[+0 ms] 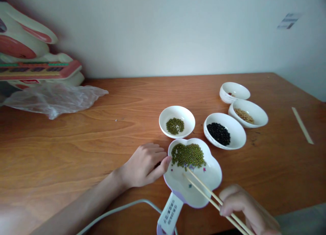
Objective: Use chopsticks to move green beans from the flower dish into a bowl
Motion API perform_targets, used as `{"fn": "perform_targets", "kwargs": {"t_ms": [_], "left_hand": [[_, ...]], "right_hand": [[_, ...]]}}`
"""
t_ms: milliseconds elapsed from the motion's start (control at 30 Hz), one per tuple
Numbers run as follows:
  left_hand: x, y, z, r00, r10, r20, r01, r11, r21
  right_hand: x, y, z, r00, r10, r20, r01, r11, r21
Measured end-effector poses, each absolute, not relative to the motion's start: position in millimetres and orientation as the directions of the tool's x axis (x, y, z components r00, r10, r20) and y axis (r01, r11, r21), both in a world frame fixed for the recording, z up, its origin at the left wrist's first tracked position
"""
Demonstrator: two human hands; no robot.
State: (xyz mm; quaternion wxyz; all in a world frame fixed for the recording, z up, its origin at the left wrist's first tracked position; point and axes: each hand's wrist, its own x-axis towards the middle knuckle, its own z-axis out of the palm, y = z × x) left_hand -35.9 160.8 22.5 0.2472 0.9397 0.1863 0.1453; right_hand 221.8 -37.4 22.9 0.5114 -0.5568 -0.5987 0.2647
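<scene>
A flower-shaped white dish (203, 189) near the table's front edge holds a heap of green mung beans (187, 155). My right hand (244, 207) grips a pair of wooden chopsticks (203, 188); their tips rest in the dish at the edge of the bean heap. My left hand (144, 163) lies on the table at the dish's left rim, fingers curled, thumb touching the rim. Behind it stands a small white bowl (163, 121) with a few green beans (175, 125).
More white bowls stand to the right: one with black beans (219, 133), one with tan beans (244, 115), one nearly bare (234, 91). A chopstick wrapper (302, 125) lies far right. A crumpled plastic bag (54, 98) and a cable (119, 209) lie left and front.
</scene>
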Motion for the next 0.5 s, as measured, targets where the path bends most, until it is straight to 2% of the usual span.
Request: {"fn": "perform_targets", "kwargs": {"t_ms": [167,500], "left_hand": [[-36,162,20,0.888,0.417,0.191,0.271,-0.813,0.515],[-36,163,19,0.892,0.411,0.189,0.269,-0.818,0.509]], "right_hand": [[209,-36,25,0.223,0.914,0.34,0.382,0.239,-0.893],[214,-26,22,0.265,0.887,0.379,0.375,0.267,-0.888]]}}
